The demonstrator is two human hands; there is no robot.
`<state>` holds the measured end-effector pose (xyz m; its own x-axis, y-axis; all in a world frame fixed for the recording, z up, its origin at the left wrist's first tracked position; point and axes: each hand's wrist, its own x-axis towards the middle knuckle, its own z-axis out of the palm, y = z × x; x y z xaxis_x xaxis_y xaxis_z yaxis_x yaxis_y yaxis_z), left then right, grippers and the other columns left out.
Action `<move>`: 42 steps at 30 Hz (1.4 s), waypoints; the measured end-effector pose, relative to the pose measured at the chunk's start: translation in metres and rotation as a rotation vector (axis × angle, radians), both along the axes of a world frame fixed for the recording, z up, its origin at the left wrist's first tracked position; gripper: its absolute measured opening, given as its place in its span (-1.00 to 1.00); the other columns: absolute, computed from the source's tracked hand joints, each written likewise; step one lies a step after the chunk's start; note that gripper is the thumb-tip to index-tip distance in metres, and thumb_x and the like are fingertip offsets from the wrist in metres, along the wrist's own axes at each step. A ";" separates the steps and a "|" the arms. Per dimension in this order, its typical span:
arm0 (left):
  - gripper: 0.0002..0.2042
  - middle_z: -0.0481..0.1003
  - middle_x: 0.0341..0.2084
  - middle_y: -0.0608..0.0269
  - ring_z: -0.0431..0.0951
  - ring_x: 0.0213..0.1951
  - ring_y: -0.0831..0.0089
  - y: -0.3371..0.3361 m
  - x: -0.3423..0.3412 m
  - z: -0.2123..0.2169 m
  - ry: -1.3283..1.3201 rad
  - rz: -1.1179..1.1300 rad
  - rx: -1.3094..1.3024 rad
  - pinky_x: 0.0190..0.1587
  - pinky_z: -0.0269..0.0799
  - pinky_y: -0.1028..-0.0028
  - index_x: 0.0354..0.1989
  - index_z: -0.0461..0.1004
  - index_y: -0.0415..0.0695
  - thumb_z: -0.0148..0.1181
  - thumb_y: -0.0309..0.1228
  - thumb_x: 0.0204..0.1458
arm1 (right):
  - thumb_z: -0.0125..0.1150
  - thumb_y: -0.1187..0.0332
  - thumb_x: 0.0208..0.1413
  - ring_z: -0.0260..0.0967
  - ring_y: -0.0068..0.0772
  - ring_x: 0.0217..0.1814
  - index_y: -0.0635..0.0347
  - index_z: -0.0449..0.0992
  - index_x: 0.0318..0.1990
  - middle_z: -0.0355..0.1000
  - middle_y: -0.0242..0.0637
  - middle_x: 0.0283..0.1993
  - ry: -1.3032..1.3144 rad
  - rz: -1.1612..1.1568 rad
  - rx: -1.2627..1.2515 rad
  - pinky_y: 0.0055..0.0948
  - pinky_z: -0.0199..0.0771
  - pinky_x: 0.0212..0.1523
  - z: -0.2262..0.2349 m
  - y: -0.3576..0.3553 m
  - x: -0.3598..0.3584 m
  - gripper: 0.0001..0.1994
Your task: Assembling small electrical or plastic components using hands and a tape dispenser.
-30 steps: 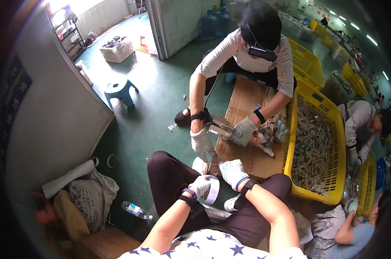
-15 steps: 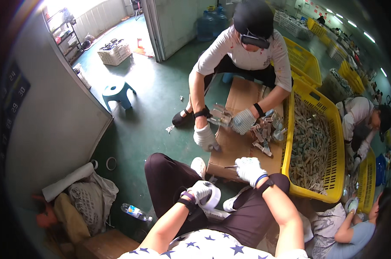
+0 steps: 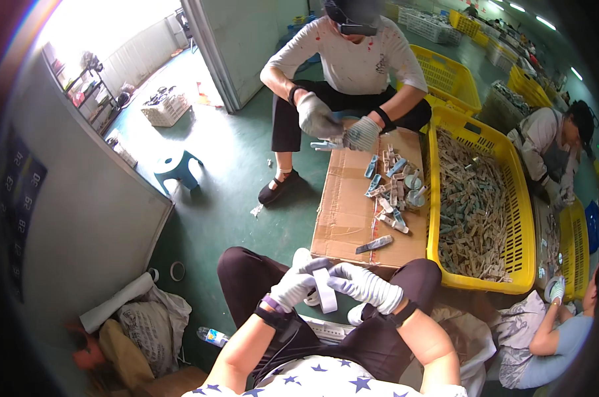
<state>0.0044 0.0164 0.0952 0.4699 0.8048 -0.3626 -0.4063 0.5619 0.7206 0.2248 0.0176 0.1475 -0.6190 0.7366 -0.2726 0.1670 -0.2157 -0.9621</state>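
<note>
Above my lap, my left hand [image 3: 294, 284], in a white knit glove, grips a roll of white tape [image 3: 325, 294], turned so its broad outer face shows. My right hand [image 3: 369, 288], in a striped glove, has its fingertips pinched at the roll's upper right edge; whether they hold a loose tape end is too small to tell. A knife-like grey cutter [image 3: 374, 244] lies on the near part of a cardboard box [image 3: 342, 215]. Beyond it is a pile of blue and beige plastic clips [image 3: 393, 185]. Across the box, a co-worker's gloved hands [image 3: 342, 128] hold several clips.
A yellow crate [image 3: 434, 218] full of clips stands right of the box. Another person [image 3: 554, 149] works beyond it. On the left are a blue stool [image 3: 178, 170], a tape ring [image 3: 177, 270], a plastic bottle [image 3: 211, 336] and sacks [image 3: 155, 324].
My right hand has let go of the cutter, now on the box, and moved left to the tape roll. The roll has turned. The co-worker's hands have moved back, and more clips lie spread on the box.
</note>
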 end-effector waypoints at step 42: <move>-0.77 0.57 -0.17 -0.09 0.59 -0.10 0.07 0.396 0.145 0.037 0.320 -0.130 0.081 0.03 0.53 0.16 -0.13 0.49 -0.36 0.22 -0.51 0.06 | 0.16 0.06 0.22 0.40 -0.48 0.08 0.17 0.45 0.09 0.49 -0.37 0.00 0.630 -0.094 -0.056 -0.49 0.30 0.15 0.035 0.057 0.037 -0.57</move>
